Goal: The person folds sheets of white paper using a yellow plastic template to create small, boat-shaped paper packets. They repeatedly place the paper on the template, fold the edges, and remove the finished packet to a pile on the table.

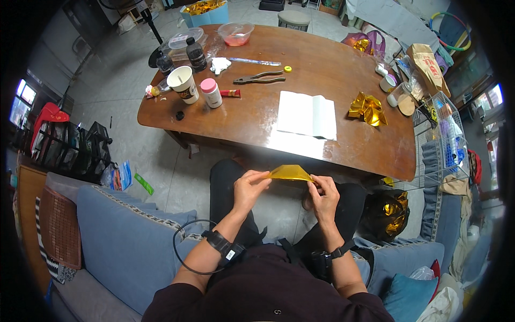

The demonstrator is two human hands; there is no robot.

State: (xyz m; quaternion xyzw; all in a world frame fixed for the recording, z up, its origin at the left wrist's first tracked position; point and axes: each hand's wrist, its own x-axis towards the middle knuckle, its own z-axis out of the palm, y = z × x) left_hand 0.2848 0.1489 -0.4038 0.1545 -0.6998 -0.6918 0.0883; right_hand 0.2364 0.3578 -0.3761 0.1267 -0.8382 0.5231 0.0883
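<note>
A folded piece of shiny gold foil paper (pixel 290 173) is stretched between my two hands, above my lap and just short of the wooden table's front edge. My left hand (pixel 250 191) pinches its left tip between thumb and fingers. The right tip is pinched by my right hand (pixel 324 197). On the table (pixel 241 120), an open notebook (pixel 297 114) with blank pages lies beyond the foil, and a crumpled gold foil piece (pixel 367 108) sits to its right. A black bag (pixel 374 213) holding more gold foil stands on the floor by my right knee.
Pliers (pixel 259 77), a pink-capped bottle (pixel 211 93), a paper cup (pixel 183 85) and dark bottles (pixel 196 54) stand or lie on the table's left half. A wire basket (pixel 442 141) is at its right end. Blue sofa cushions (pixel 128 233) flank me.
</note>
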